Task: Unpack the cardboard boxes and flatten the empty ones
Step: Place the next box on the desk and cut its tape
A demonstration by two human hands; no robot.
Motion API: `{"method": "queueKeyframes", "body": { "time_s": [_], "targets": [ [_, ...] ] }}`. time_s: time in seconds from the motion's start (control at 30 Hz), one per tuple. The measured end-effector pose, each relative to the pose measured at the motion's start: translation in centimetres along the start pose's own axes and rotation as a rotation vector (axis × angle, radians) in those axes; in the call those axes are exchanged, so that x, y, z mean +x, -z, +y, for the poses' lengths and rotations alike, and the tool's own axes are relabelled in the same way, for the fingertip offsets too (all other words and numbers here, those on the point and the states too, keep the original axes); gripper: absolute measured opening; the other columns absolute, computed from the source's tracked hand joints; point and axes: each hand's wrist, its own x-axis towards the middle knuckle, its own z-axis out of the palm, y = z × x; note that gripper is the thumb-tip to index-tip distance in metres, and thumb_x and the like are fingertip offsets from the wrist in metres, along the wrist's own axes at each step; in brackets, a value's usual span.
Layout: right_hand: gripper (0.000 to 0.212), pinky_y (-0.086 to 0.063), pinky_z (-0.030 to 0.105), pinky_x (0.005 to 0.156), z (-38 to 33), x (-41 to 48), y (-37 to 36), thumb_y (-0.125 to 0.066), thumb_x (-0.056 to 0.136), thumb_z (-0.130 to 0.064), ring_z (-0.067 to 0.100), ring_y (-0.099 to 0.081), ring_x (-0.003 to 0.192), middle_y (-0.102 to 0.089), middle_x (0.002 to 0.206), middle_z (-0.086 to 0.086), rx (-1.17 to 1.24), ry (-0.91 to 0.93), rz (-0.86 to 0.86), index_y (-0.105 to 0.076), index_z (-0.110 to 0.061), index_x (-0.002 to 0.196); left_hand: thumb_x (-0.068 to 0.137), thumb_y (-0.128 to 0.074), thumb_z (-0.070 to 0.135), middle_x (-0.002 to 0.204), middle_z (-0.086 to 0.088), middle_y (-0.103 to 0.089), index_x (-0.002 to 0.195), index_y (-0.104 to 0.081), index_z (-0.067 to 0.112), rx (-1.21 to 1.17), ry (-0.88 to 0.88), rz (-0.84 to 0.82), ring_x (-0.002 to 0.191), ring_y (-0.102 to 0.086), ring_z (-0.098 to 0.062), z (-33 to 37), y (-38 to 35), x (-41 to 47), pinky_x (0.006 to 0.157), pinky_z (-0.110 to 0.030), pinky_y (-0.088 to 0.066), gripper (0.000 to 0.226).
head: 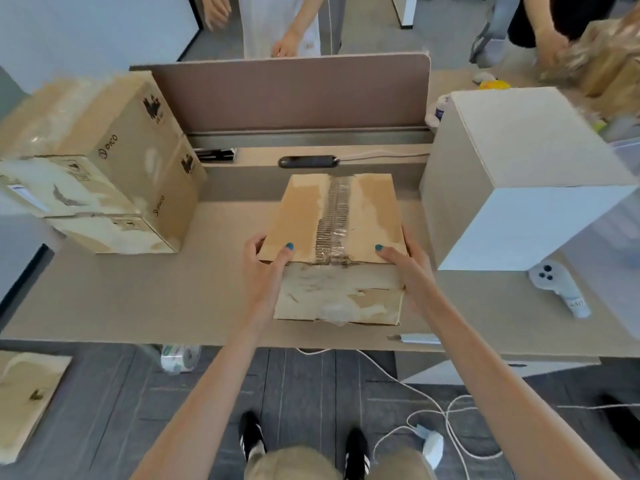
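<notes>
A small brown cardboard box (pixel 341 216) sits in the middle of the beige tabletop (pixel 156 299), close to the near edge. The left hand (pixel 263 268) grips its near left corner and the right hand (pixel 408 268) grips its near right corner. Each thumb lies flat on top. The other fingers curl round the sides and are mostly hidden.

Wrinkled clear tape (pixel 334 209) still runs down the lid, so I think this box is not open yet. Two brown cardboard boxes (pixel 114 188) stacked at the left edge and a big white cardboard box (pixel 519 188) at the right edge look shut too. A flat brown cardboard piece (pixel 27 396) lies on the floor, maybe one finished box. Most of the job looks left to do.
</notes>
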Motion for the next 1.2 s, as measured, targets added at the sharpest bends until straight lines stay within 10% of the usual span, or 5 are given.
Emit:
{"method": "queueKeyframes", "body": {
  "time_s": [0.57,0.8,0.93,1.07,1.2],
  "targets": [
    [0.083,-0.044,0.017,0.086,4.6,4.4,2.6,-0.06,0.091,-0.011,0.013,-0.051,0.122,-0.044,0.143,-0.007,-0.147,-0.085,-0.086,-0.011,-0.035,0.153,0.087,-0.074,0.012,0.123,0.014,-0.048,0.132,-0.038,0.02,0.066,-0.053,-0.042,0.114,-0.051,0.003,-6.0,-3.6,0.0,0.085,-0.009,-0.046,0.058],
    [0.068,-0.043,0.004,0.077,6.0,2.3,3.5,-0.075,0.082,-0.024,0.005,-0.052,0.105,-0.055,0.121,-0.007,-0.265,-0.119,-0.022,-0.038,-0.017,0.139,0.092,-0.069,0.034,0.147,0.008,-0.039,0.148,-0.032,0.023,0.226,-0.126,-0.064,0.133,-0.039,-0.002,-7.4,-2.8,-0.7,0.105,-0.017,-0.036,0.068],
    [0.083,-0.039,0.03,0.104,8.7,0.8,4.5,-0.084,0.071,-0.02,0.01,-0.047,0.117,-0.051,0.127,-0.006,-0.418,-0.167,-0.037,-0.037,-0.016,0.138,0.097,-0.058,0.038,0.156,0.006,-0.031,0.144,-0.045,0.023,0.515,-0.407,-0.074,0.141,-0.026,-0.013,-8.5,-2.2,-0.9,0.114,-0.029,-0.022,0.051],
    [0.056,-0.045,0.01,0.059,10.7,-0.7,5.2,-0.077,0.077,-0.005,0.002,-0.054,0.079,-0.05,0.118,-0.001,-0.612,-0.194,0.029,-0.046,-0.01,0.123,0.098,-0.058,0.03,0.16,0.003,-0.025,0.145,-0.045,0.022,0.659,-0.527,-0.143,0.141,-0.022,-0.025,-9.8,-2.2,-1.1,0.113,-0.022,-0.017,0.05],
    [0.042,-0.034,0.029,0.071,13.1,-1.8,6.2,-0.076,0.079,-0.023,0.021,-0.053,0.094,-0.049,0.116,-0.002,-1.071,-0.092,-0.044,-0.053,-0.014,0.114,0.098,-0.06,0.024,0.161,0.003,-0.021,0.147,-0.042,0.022,0.684,-0.533,-0.14,0.139,-0.023,-0.029,-10.1,-2.3,-1.2,0.111,-0.027,-0.021,0.052]
  ]
}}
